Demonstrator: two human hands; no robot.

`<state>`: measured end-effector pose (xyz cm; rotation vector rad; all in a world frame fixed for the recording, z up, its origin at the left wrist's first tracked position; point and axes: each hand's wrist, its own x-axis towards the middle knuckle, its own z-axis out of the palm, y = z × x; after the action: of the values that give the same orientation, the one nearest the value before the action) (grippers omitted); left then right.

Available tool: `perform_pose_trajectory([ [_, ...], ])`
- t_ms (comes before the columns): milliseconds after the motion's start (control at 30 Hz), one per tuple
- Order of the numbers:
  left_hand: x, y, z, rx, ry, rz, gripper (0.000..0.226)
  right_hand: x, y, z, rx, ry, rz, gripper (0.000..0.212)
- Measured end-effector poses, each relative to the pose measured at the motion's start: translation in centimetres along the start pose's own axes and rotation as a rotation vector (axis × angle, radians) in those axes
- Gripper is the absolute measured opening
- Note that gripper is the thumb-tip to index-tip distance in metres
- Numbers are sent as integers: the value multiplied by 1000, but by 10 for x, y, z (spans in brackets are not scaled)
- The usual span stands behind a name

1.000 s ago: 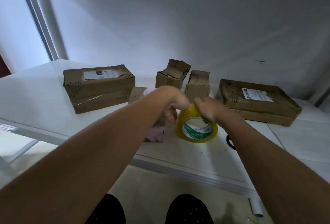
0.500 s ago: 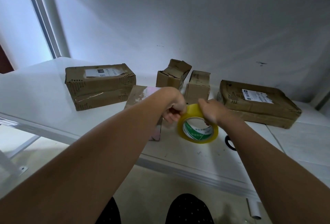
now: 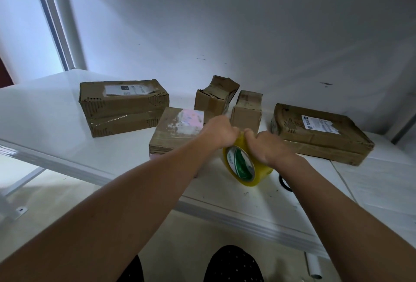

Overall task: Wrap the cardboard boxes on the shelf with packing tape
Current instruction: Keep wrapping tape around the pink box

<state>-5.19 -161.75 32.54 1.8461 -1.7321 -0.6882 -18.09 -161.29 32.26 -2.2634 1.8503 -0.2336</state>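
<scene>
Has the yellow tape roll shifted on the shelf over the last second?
Yes. The tape roll has turned and tilted, its opening now facing more leftward, though it stays in front of the small upright box.

White shelf [image 3: 56,137] holds 5 cardboard boxes: lg box [image 3: 123,106] at left, flat box [image 3: 319,133] at right. 2 sm boxes [image 3: 215,99] at back, pink-labelled box [image 3: 175,128] in front.

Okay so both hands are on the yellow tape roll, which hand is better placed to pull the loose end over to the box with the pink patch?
Probably the left hand. It pinches at the top of the tape roll on the side nearest the pink-patched box, while the right hand grips the roll and can steady it.
</scene>
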Motion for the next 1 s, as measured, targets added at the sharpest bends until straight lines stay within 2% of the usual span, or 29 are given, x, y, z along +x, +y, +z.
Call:
perform_pose_trajectory([
  [67, 1, 0, -3, -86, 14, -14, 27, -2, -2, 1, 1, -18, 9, 51],
  [133, 0, 7, -6, -131, 73, 47, 28, 0, -3, 1, 47, -30, 68, 61],
  [267, -12, 12, -12, 11, 250, 249, 11, 4, -12, -3, 89, -93, 93, 75],
  [333, -16, 0, -17, 50, 312, 276, 7, 2, -16, -1, 250, -101, 29, 65],
  [467, -18, -19, -44, 118, 289, 348, 6, -11, -13, 14, 901, -156, -122, 33],
  [567, -22, -23, -64, 167, 217, 384, 8, -8, -14, 12, 967, -118, -142, 26],
  [667, -22, -24, -72, 214, 287, 394, 12, 0, -19, 1, 913, -136, -135, 18],
  [733, -18, -21, -76, 205, 333, 324, 28, 4, -20, -4, 921, -137, -96, 16],
  [800, -15, -20, -82, 140, 289, 63, 75, 6, -20, -5, 922, -77, -27, 16],
  [867, -17, -28, -80, 234, 119, -199, 117, 7, -20, -1, 897, 2, 30, 11],
  [933, -20, -44, -68, 394, -30, -307, 126, 7, -20, 5, 851, 75, 65, 7],
  [1000, -22, -54, -61, 390, -112, -319, 118, 7, -21, 8, 826, 125, 85, 9],
])
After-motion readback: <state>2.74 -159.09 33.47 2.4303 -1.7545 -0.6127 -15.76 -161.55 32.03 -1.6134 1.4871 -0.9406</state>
